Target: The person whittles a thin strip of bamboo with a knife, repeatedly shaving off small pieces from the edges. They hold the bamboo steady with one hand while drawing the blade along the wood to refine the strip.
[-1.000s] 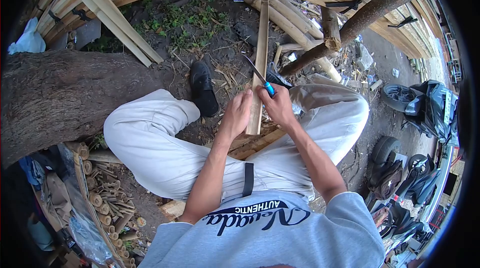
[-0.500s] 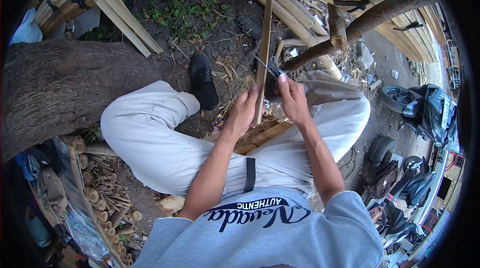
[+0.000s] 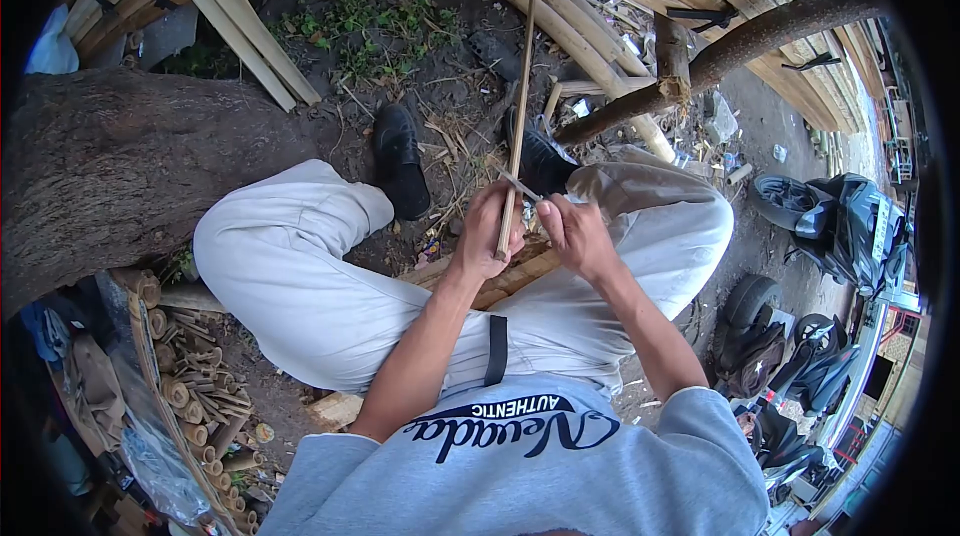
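A long, thin bamboo strip points away from my body, its near end between my legs. My left hand is wrapped round that near end. In my right hand, just to the right, is a knife; its fingers are closed on the handle. The blade lies across the strip just beyond my left hand. Most of the handle is hidden in my fingers.
A thick log lies at the left. Cut bamboo pieces are piled at the lower left. A branch slants in from the upper right. Motorbikes stand at the right. Bamboo poles lie ahead.
The strip has turned so its narrow edge faces up, and its near end has shifted left. My right hand has come down nearer my left hand, bringing the blade onto the strip.
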The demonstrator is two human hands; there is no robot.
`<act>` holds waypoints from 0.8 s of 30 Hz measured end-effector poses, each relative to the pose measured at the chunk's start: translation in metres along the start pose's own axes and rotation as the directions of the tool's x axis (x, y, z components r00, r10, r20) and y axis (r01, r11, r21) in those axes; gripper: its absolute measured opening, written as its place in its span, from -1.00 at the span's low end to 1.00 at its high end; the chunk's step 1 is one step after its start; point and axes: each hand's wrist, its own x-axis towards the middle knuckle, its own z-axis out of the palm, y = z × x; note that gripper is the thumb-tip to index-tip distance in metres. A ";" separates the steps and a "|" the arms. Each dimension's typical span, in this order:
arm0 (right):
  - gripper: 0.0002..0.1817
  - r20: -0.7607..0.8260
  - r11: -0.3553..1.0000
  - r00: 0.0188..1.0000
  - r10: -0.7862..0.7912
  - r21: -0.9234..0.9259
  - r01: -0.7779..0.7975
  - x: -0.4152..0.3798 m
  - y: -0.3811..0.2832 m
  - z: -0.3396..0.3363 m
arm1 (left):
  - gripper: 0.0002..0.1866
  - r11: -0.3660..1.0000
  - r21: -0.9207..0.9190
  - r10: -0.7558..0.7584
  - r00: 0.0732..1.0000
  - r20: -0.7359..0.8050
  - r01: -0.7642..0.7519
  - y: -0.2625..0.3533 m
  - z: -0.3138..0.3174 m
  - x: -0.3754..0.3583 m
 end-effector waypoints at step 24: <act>-0.67 0.170 0.996 0.983 -0.072 0.067 0.062 -0.005 -0.021 -0.004 | -0.70 0.792 0.480 0.425 0.905 0.012 -0.378 -0.012 -0.004 0.003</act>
